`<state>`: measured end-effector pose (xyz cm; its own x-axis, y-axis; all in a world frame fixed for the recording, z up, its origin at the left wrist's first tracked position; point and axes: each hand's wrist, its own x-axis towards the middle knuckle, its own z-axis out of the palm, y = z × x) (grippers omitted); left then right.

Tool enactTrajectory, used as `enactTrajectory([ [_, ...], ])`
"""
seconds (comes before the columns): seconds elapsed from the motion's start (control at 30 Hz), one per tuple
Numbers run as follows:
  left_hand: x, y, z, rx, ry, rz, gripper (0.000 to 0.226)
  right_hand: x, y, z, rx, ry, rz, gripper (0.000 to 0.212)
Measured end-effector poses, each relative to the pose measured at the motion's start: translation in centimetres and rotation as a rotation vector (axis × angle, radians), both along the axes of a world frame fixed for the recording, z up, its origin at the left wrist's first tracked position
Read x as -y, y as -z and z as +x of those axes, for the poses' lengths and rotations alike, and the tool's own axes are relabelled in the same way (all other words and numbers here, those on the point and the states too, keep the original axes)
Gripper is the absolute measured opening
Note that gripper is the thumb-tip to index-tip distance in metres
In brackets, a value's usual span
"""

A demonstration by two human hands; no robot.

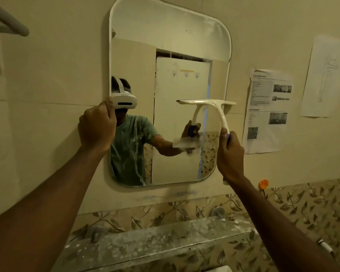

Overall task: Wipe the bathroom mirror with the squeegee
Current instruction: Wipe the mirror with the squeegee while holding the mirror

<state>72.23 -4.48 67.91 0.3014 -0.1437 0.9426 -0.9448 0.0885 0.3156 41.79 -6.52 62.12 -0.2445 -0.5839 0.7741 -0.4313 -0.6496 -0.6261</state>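
Note:
A rounded rectangular mirror [177,42] with a white frame hangs on the beige wall. My left hand [96,126] grips the mirror's left edge at mid height. My right hand [231,156] holds the blue grip of a white squeegee [220,112]. Its blade lies level against the glass at the mirror's right side, about halfway down. The upper right of the glass looks hazy, and wet streaks run down the lower left. The mirror reflects a person in a green shirt wearing a white headset.
A speckled stone shelf [165,238] juts out below the mirror, over leaf-patterned tiles. Printed sheets [267,110] and a sketch [326,75] are stuck to the wall at right. An orange hook [263,183] sits low right. A grey rail [8,22] crosses the upper left.

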Motion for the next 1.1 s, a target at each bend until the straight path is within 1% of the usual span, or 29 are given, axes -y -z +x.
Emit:
enactTrajectory([
  [0.07,-0.1,0.1,-0.1,-0.005,0.009,0.0,0.059,0.1,3.1,0.3,-0.006,0.012,0.052,0.031],
  [0.2,-0.1,0.2,-0.2,0.002,0.014,0.005,0.058,-1.5,11.8,1.5,0.013,0.045,0.163,0.031],
  [0.3,-0.3,0.3,-0.2,0.003,0.023,0.013,0.058,-2.7,14.9,1.6,-0.003,0.061,0.235,0.041],
  [0.4,-0.6,0.4,-0.4,-0.007,0.034,0.021,0.058,-3.6,13.7,1.2,-0.002,0.046,0.188,0.039],
  [0.57,-0.4,1.3,-0.2,-0.023,0.033,0.014,0.058,-1.5,5.1,0.6,0.028,0.059,0.04,0.034],
  [0.63,-0.4,1.6,-0.2,-0.022,0.024,0.026,0.057,-0.6,3.7,0.7,0.037,0.048,0.026,0.034],
  [0.7,-0.5,2.0,-0.2,-0.018,0.019,0.039,0.057,-0.5,5.5,1.1,0.036,0.046,0.061,0.032],
  [0.83,-0.4,2.5,-0.1,-0.018,0.025,0.04,0.058,-2.3,13.2,2.4,0.061,0.041,0.184,0.035],
  [0.9,-0.3,2.5,-0.2,-0.022,0.019,0.042,0.058,-3.1,15.3,2.6,0.063,0.05,0.239,0.037],
  [1.0,-0.5,2.4,-0.3,-0.026,0.019,0.046,0.057,-4.3,16.4,2.1,0.031,0.04,0.285,0.032],
  [1.1,-0.7,2.4,-0.3,-0.022,0.035,0.052,0.057,-4.9,14.8,1.8,0.031,0.014,0.234,0.035],
])
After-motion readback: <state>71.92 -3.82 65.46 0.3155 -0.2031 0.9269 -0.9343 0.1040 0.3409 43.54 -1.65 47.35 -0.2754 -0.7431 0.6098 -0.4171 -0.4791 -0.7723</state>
